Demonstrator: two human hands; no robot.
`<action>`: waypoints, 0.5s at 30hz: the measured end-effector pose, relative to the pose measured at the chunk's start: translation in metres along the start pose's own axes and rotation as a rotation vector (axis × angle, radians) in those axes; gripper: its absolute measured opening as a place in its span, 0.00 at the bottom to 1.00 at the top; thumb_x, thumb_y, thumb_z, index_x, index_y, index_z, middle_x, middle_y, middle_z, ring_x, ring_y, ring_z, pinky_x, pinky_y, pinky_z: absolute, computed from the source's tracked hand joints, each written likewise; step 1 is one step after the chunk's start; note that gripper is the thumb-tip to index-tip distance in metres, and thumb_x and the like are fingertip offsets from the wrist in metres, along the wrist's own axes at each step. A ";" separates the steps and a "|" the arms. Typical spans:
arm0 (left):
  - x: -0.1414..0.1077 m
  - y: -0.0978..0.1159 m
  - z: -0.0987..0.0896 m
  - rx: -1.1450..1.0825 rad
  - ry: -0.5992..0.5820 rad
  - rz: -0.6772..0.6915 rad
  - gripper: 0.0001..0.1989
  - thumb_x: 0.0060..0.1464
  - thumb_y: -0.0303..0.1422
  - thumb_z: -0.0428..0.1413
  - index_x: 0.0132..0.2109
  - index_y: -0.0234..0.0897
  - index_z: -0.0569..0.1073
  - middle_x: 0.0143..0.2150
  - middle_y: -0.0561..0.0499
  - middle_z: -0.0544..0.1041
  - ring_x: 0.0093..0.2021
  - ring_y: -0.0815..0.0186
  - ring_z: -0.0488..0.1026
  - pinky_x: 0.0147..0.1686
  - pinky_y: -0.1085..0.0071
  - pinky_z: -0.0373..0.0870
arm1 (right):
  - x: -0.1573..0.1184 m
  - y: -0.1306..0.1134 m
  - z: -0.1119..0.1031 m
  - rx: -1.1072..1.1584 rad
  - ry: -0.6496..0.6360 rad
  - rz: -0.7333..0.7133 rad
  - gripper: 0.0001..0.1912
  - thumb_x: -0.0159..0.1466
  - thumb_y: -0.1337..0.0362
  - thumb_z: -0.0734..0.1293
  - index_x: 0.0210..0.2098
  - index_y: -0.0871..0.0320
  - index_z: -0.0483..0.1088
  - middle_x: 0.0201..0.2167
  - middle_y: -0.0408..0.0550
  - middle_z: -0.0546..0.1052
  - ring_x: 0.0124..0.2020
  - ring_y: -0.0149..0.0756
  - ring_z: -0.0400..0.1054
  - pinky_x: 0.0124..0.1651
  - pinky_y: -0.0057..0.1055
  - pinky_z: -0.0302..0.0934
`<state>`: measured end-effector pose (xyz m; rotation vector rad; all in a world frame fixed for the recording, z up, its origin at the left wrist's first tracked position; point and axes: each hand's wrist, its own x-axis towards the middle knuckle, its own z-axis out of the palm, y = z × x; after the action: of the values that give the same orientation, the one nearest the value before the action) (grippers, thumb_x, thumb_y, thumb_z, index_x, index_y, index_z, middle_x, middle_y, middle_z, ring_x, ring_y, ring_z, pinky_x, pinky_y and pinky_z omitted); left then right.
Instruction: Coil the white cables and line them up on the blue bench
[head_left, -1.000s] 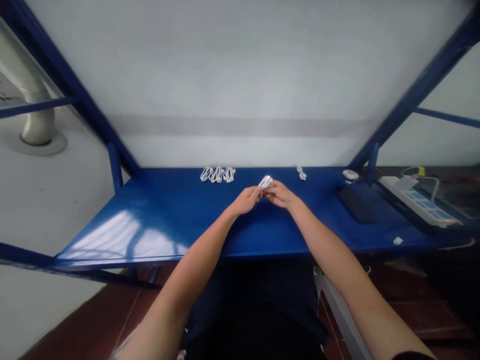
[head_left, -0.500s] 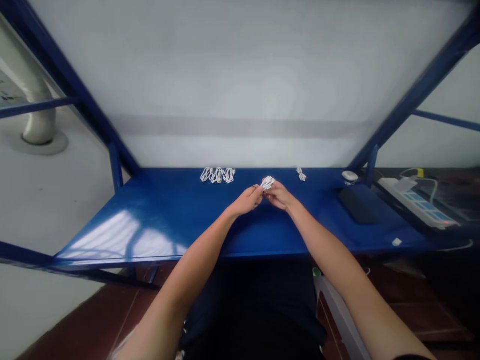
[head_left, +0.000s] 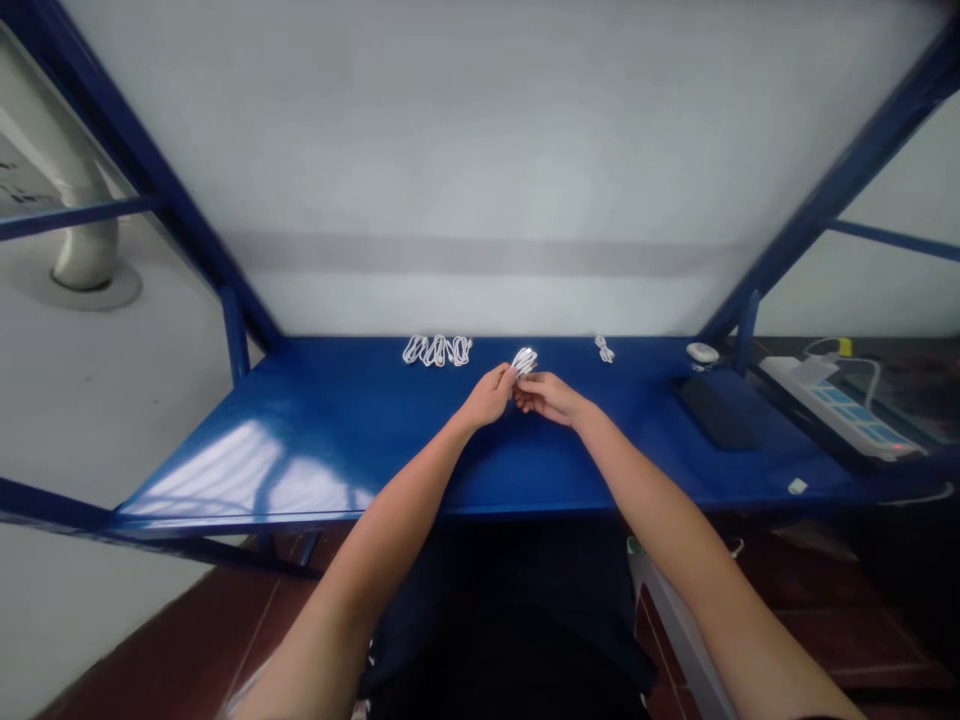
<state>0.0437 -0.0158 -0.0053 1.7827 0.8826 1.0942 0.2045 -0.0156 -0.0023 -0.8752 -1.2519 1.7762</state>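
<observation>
A coiled white cable is held above the blue table. My left hand is closed on the lower left end of the coil. From the right, my right hand touches the underside of the same cable with its fingers bent and pressed together. Three coiled white cables lie side by side near the table's back edge, left of my hands. A smaller white cable bundle lies at the back, to the right.
At the right are a round white object, a dark flat object, a small white piece and a white power strip. Blue frame posts stand at the table's sides.
The held cable has moved slightly left and its loops stand more upright. My right hand's fingers have shifted from the coil's right side to below it.
</observation>
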 end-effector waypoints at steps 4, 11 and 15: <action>-0.001 0.003 0.000 0.036 0.016 0.008 0.16 0.64 0.42 0.42 0.31 0.38 0.61 0.24 0.57 0.63 0.25 0.72 0.61 0.29 0.73 0.59 | 0.000 -0.001 0.000 0.020 0.033 -0.030 0.09 0.52 0.66 0.76 0.27 0.62 0.73 0.22 0.43 0.73 0.24 0.26 0.68 0.27 0.23 0.62; 0.001 0.002 -0.004 0.076 0.083 -0.014 0.17 0.65 0.41 0.41 0.29 0.39 0.59 0.22 0.58 0.59 0.22 0.72 0.57 0.26 0.73 0.57 | 0.002 -0.002 0.001 0.068 0.143 0.042 0.03 0.55 0.71 0.72 0.27 0.63 0.74 0.24 0.46 0.75 0.24 0.27 0.69 0.31 0.24 0.66; 0.001 0.003 -0.005 0.112 0.075 -0.001 0.16 0.65 0.40 0.41 0.31 0.38 0.60 0.23 0.58 0.60 0.24 0.72 0.58 0.28 0.73 0.58 | 0.001 -0.002 0.003 0.123 0.094 0.048 0.03 0.58 0.73 0.69 0.28 0.64 0.73 0.24 0.47 0.76 0.24 0.28 0.70 0.30 0.24 0.67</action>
<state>0.0399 -0.0149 -0.0013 1.8426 1.0070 1.1366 0.2020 -0.0152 0.0003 -0.9135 -1.0587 1.8075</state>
